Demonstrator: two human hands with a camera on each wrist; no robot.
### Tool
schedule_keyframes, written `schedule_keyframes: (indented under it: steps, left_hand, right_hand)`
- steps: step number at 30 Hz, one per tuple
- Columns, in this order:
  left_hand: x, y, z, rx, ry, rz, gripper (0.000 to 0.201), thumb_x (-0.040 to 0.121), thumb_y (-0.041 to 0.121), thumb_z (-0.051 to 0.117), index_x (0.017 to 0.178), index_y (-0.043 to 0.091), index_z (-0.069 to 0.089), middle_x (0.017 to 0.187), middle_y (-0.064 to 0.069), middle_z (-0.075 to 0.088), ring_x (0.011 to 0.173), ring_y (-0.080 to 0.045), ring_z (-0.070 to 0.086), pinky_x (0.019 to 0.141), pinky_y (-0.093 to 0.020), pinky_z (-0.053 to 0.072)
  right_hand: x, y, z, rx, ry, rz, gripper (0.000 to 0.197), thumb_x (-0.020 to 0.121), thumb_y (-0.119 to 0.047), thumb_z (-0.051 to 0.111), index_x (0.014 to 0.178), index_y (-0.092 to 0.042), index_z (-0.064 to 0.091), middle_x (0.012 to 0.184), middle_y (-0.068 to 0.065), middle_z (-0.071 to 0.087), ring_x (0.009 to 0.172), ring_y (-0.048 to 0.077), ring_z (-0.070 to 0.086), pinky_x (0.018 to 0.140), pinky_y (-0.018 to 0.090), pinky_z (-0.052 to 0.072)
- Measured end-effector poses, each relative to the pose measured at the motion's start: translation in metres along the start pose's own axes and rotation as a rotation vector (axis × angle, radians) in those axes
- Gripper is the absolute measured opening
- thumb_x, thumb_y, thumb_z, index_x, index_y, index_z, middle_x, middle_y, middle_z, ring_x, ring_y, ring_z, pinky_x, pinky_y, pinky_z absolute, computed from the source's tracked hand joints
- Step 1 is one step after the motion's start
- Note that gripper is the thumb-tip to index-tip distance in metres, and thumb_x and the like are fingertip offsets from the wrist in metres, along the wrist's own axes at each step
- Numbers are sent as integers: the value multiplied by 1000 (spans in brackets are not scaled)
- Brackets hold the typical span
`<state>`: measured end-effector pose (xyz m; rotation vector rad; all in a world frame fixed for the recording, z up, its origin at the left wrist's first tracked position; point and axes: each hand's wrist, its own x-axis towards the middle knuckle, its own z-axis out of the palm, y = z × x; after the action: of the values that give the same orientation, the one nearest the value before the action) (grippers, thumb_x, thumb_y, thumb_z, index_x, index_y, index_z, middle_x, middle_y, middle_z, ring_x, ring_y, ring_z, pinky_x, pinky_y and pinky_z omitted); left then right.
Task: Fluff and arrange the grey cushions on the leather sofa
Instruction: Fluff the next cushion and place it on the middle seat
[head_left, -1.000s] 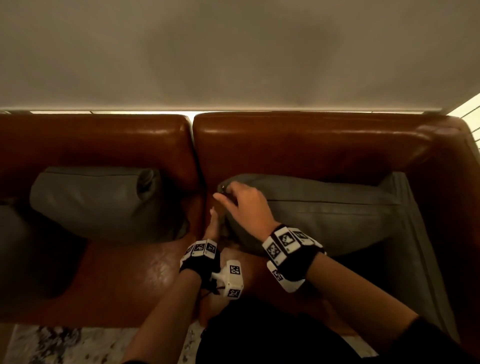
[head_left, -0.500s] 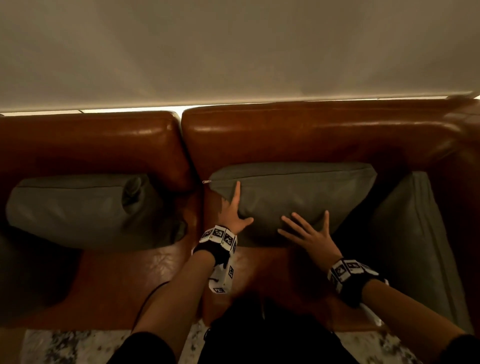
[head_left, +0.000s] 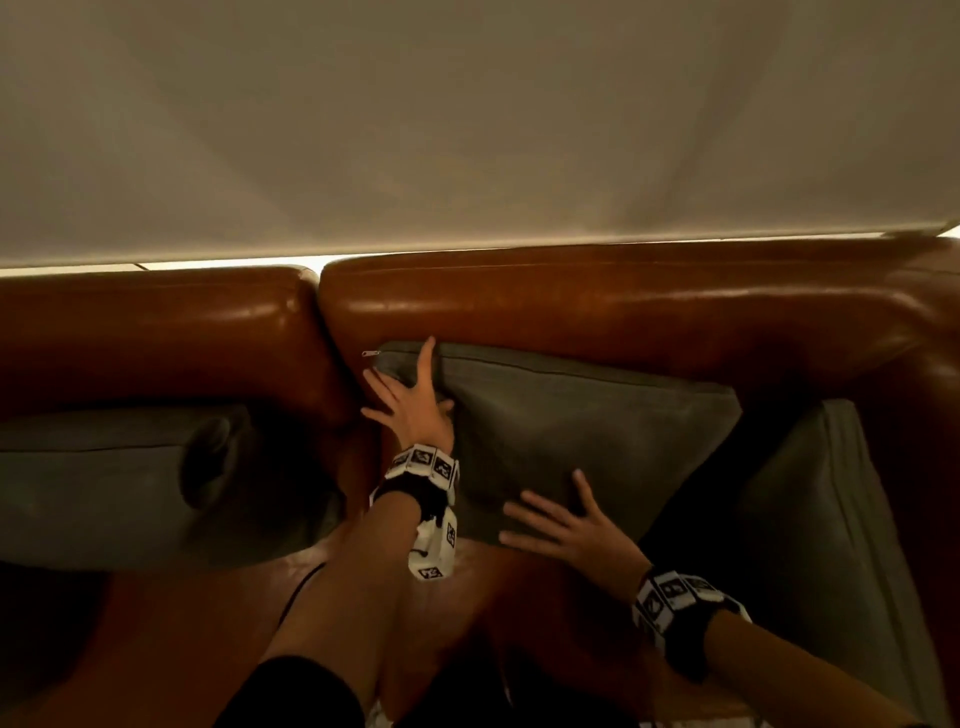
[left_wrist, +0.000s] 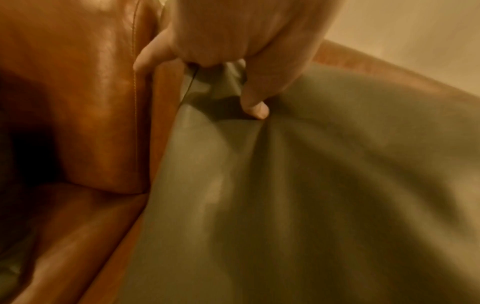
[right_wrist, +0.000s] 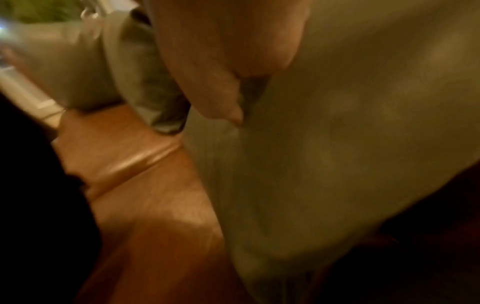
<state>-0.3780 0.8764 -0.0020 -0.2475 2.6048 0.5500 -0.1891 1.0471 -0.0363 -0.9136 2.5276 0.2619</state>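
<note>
A grey cushion (head_left: 582, 426) leans against the backrest of the brown leather sofa (head_left: 597, 301), tilted so its right end sits lower. My left hand (head_left: 410, 400) lies flat with spread fingers on the cushion's upper left corner, beside a small zipper pull (head_left: 370, 353). In the left wrist view the thumb (left_wrist: 255, 102) dents the grey cushion (left_wrist: 311, 185). My right hand (head_left: 566, 525) rests with straight, splayed fingers on the cushion's lower front edge. The right wrist view shows the grey cushion (right_wrist: 350, 133) blurred under the palm.
A second grey cushion (head_left: 130, 483) lies on the left seat. A third grey cushion (head_left: 826, 519) stands against the right armrest. The backrest splits into two sections at a gap (head_left: 319, 312). A pale wall (head_left: 467, 114) rises behind the sofa. My dark-clothed knees are at the bottom.
My left hand slid up to the cushion's top left corner. The cushion has been pushed back against the backrest and now tilts. My right hand stays flat on its lower edge.
</note>
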Motion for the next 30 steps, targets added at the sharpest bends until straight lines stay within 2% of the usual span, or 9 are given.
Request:
schedule_keyframes:
  steps: [3,6,11,15,18,21,23,26,30]
  left_hand:
    - [4,0,-10,48,16,1,100,83,18,66,141,52,-7,152,-32,-11,141,-43,-22,109,-71,2]
    - [-5,-8,-15,91,117,62,97,81,32,67,143,49,-6,150,-30,-24,140,-43,-24,108,-71,0]
    - [-34,5,2,418,39,773,99,74,59,59,146,37,-6,157,-11,-18,142,-28,-24,107,-59,-25]
    - [-28,42,30,711,-306,808,126,64,52,75,145,29,-19,158,-11,-15,145,-29,-18,108,-57,-20]
    - [-17,60,32,676,-409,749,126,62,46,80,148,27,-10,157,-10,9,146,-29,5,114,-62,-4]
    - [-26,64,29,663,-371,717,95,72,36,75,145,18,18,144,-5,31,136,-24,25,111,-61,17]
    - [-38,58,26,642,-307,719,75,77,32,70,139,18,30,138,-2,37,130,-21,31,107,-57,21]
    - [-68,37,22,561,-156,793,60,75,23,68,129,23,42,124,3,47,118,-20,41,99,-54,30]
    - [-103,4,25,447,65,821,89,39,28,85,122,29,52,102,10,60,96,-14,43,80,-49,49]
  right_hand:
    - [-1,4,18,-114,-112,-213,85,73,-21,61,147,-31,21,160,1,-1,145,22,6,112,58,0]
    - [14,40,19,-76,-179,-231,81,84,-18,54,148,-30,7,151,-1,-35,139,20,-33,113,56,-18]
    - [25,42,22,16,-251,-134,68,97,-16,37,149,-33,-4,143,-11,-37,128,13,-38,98,50,-34]
    - [8,1,21,37,-236,-64,67,93,-17,37,149,-26,3,154,-6,-24,141,16,-25,111,56,-19]
    - [-17,-24,33,238,-138,50,56,78,-22,35,133,-26,46,146,-3,38,138,21,29,107,51,22]
    - [-54,-44,42,601,-109,284,42,70,-28,41,109,-35,52,107,-10,61,108,11,48,90,26,34]
    - [-73,-50,58,801,37,594,46,75,-17,46,118,-34,48,114,-10,57,106,10,56,92,19,35]
    - [-83,-39,77,1171,114,1066,52,84,0,59,133,1,43,133,23,47,123,37,49,103,35,38]
    - [-70,-2,61,1420,221,1294,41,84,7,57,123,0,47,130,34,47,124,48,43,105,45,33]
